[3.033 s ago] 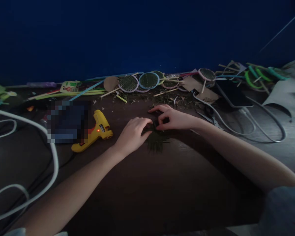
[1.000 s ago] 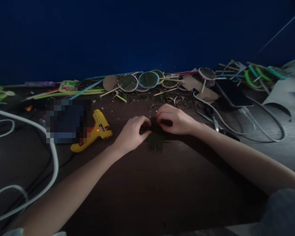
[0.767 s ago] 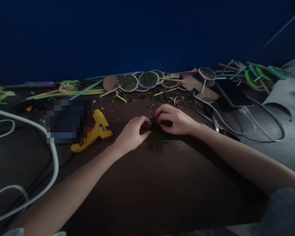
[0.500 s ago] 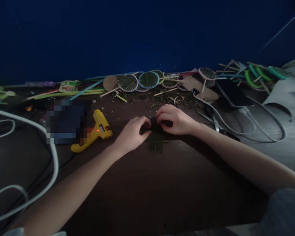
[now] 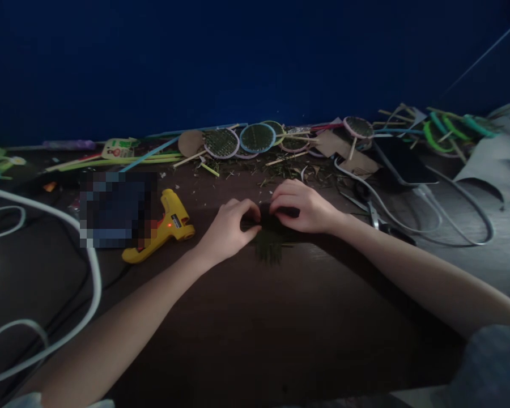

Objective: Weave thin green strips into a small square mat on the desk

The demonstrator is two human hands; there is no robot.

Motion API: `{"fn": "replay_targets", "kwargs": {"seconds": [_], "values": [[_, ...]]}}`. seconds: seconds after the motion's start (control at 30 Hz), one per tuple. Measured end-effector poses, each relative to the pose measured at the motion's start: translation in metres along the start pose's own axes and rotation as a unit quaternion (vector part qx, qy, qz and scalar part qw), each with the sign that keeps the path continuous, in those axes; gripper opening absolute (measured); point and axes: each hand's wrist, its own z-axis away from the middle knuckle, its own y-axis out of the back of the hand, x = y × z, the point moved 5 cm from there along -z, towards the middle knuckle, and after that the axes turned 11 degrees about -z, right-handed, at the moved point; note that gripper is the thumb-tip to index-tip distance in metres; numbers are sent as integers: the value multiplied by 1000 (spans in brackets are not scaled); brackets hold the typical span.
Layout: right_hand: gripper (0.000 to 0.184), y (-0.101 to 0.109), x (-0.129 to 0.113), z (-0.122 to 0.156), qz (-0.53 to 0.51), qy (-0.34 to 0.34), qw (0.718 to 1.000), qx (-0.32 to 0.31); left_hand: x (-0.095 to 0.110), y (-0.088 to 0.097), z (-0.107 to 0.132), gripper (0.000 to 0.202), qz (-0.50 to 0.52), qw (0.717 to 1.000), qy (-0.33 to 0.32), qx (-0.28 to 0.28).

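Observation:
A dark green woven mat of leaf strips [image 5: 268,245] lies on the dark table [image 5: 255,334], its loose ends pointing toward me. My left hand [image 5: 228,229] is curled and pinches the mat's left edge. From the other side my right hand [image 5: 304,207] has its fingers bent down over the mat's top edge, pressing on it. The two hands nearly touch above the mat. The light is dim, so the strips under the fingers are hard to make out.
A yellow glue gun [image 5: 164,228] lies left of the hands, its lamp lit. White cables [image 5: 89,266] loop at far left. Round woven fans [image 5: 257,137], sticks and leaf scraps line the back edge. Scissors [image 5: 372,212], a dark phone [image 5: 402,161] and cables lie right.
My right hand drew in from outstretched fingers to a curled grip on the mat's top edge. My left hand stays at the left edge with only slight finger shifts.

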Motion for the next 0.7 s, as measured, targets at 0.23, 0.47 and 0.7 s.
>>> {"fn": "replay_targets", "kwargs": {"seconds": [0.23,0.47,0.7], "values": [[14,0,-8,-4,9,21,999,33,-2,-1,-3,9,-3,1000,10,-21],[15,-3,-13,-7,43,13,997,59,-3,-5,-5,12,-23,999,15,-26],[14,-4,-19,-8,46,28,996,73,-1,-5,-5,14,-59,998,-4,-20]]}}
